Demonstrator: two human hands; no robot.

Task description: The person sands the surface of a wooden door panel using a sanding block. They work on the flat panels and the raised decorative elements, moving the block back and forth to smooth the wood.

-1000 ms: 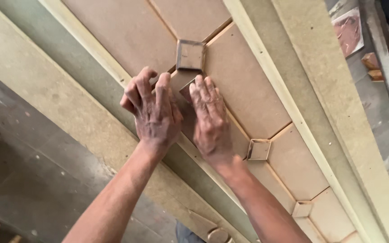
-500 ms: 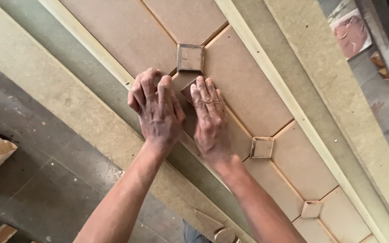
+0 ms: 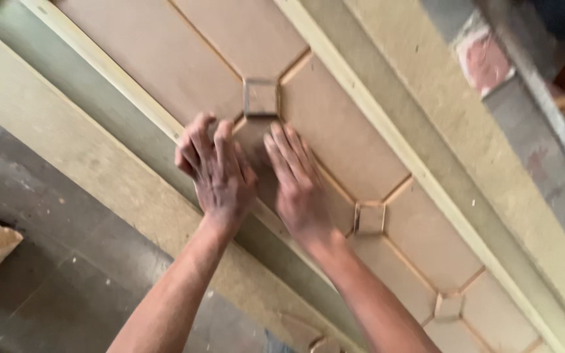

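Where the brown board piece [image 3: 256, 147] sits in the long panel [image 3: 165, 52], just below a small square inset [image 3: 261, 97], both hands lie flat on it, fingers spread and gripping nothing. The left hand [image 3: 220, 173] covers its left edge against the pale wooden rail [image 3: 119, 82]; the right hand [image 3: 299, 186] presses its right part. Another square inset [image 3: 369, 218] lies near the right wrist. Grey floor [image 3: 40, 294] shows beneath.
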